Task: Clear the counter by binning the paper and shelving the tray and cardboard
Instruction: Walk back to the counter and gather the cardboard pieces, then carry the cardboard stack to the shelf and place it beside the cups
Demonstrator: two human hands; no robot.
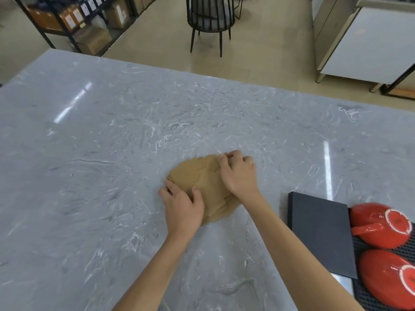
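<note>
A brown stack of flat cardboard pieces point(203, 178) lies on the grey marble counter point(101, 142), near its middle. My left hand point(183, 206) presses on the stack's near left edge, fingers curled over it. My right hand point(238, 171) grips the far right edge, fingertips hooked on the rim. Both hands cover part of the stack. A flat black tray point(321, 232) rests on the counter to the right, apart from my hands. No loose paper shows.
Two red upturned cups point(379, 223) sit on a black perforated mat point(368, 295) at the right edge. Beyond the counter stand a black chair point(210, 19), a shelf rack with boxes point(89, 21) at far left, and a steel cabinet point(368, 41) at far right.
</note>
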